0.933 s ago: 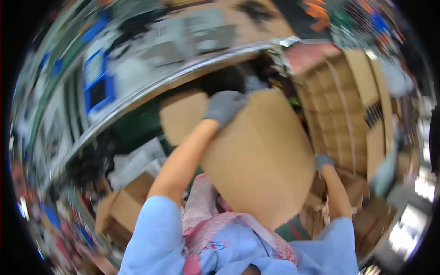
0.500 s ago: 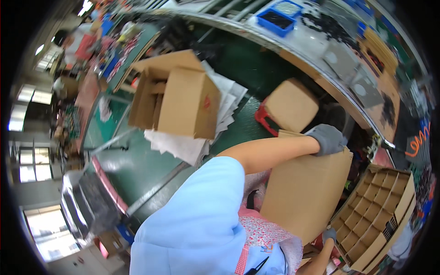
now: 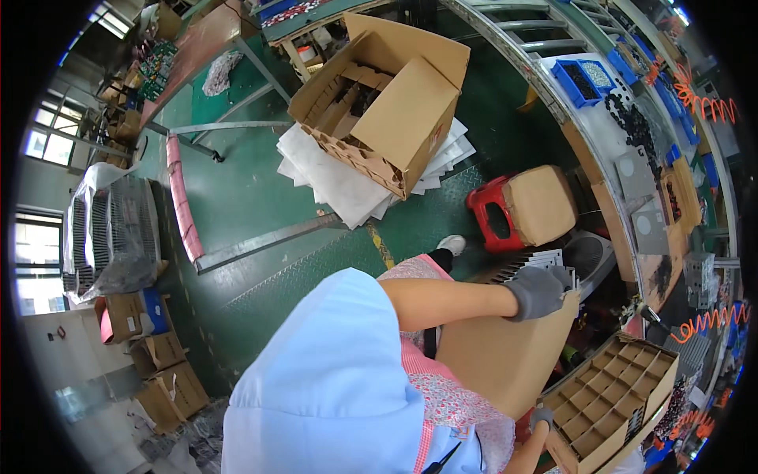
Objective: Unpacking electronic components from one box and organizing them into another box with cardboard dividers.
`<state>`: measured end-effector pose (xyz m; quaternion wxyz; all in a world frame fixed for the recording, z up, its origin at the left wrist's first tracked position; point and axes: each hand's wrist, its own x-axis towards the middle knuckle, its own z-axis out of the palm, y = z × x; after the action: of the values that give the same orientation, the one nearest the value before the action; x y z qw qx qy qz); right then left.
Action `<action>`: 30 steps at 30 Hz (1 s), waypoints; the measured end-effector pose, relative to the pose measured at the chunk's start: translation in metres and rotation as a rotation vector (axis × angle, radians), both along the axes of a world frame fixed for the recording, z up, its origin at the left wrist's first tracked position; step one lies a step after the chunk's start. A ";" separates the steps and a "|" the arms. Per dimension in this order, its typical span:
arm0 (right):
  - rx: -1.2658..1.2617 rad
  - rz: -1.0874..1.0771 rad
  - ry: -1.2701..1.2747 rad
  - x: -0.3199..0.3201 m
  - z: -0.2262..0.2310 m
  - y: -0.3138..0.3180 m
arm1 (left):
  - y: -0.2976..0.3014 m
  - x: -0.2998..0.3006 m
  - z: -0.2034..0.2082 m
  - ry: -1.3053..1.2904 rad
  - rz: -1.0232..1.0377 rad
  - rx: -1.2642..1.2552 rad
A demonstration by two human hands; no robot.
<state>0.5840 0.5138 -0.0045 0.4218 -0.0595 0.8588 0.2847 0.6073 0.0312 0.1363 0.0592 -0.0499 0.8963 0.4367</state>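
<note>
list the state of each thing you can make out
left hand: gloved, curled over brown cardboard
right hand: gloved, partly hidden, grip unclear
brown cardboard: gripped at upper edge
carton: open, flap raised
white sheets: stacked unevenly
divided box: open, cells exposed
red stool: upright, brown-topped
blue bin: open, holding small pieces
orange hoses: coiled

Looks like a large piece of brown cardboard (image 3: 505, 344), plain and smooth across the visible face. Slants in front of the floral apron (image 3: 454, 395), with the broad face turned up toward the head. Stretches from just beside some grey toothed pieces (image 3: 513, 270) at the upper edge down to near the divided carton (image 3: 612, 395) at the lower right. Remains partly covered along the top, too hidden there to tell a flat sheet from a box side.
</note>
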 end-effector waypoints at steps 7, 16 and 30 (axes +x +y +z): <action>-0.317 -0.401 0.312 0.060 0.000 0.010 | 0.021 0.051 0.006 0.046 0.022 -0.008; -0.677 -1.058 1.098 0.185 0.011 -0.049 | 0.020 0.073 0.030 0.012 -0.083 0.042; -0.405 -1.055 1.065 0.238 0.032 -0.084 | 0.004 0.152 -0.051 -0.247 0.043 0.466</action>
<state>0.8220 0.4300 0.0279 0.0126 0.4260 0.8958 -0.1260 0.7590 0.0352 0.0851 0.1688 -0.1069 0.7560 0.6233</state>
